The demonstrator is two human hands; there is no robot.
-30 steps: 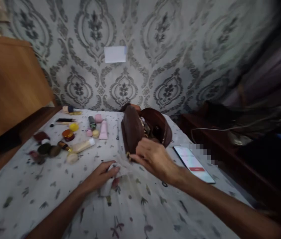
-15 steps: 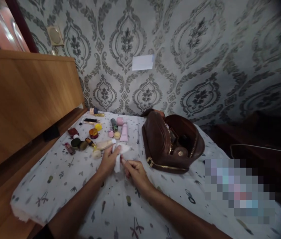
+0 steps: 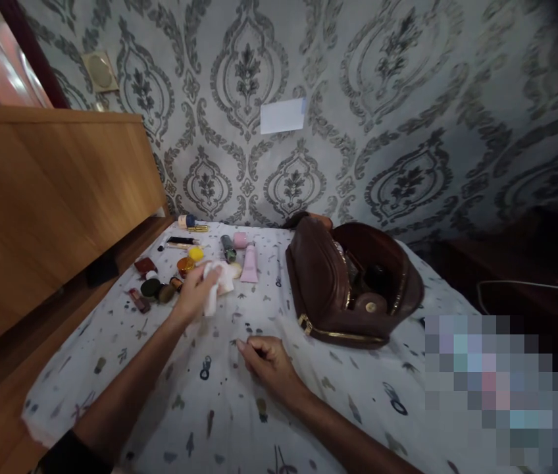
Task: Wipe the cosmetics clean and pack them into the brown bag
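Observation:
My left hand (image 3: 195, 293) is closed on a white cloth or tissue (image 3: 212, 299), held over the small cosmetics. The cloth hides some of the items beneath it. Low over the printed sheet (image 3: 239, 421), my right hand (image 3: 272, 365) has its fingers curled, and whether anything small sits between them cannot be made out. Just beyond the cloth lie a pink tube (image 3: 249, 264), a dark green bottle (image 3: 228, 247) and a pink jar (image 3: 240, 239). An orange jar (image 3: 185, 265), a yellow item (image 3: 196, 253) and a round dark green lid (image 3: 151, 288) are farther left.
An open brown bag (image 3: 318, 276) with items inside stands right of the cosmetics. A wooden cabinet (image 3: 56, 217) borders the sheet at left. Behind is a patterned wall (image 3: 293, 164) with a white paper (image 3: 282, 116). A pixelated patch covers the lower right.
My left hand has moved left with the white cloth, over the cosmetics. My right hand has come away from the cloth and sits lower, apart from it. The view has shifted slightly.

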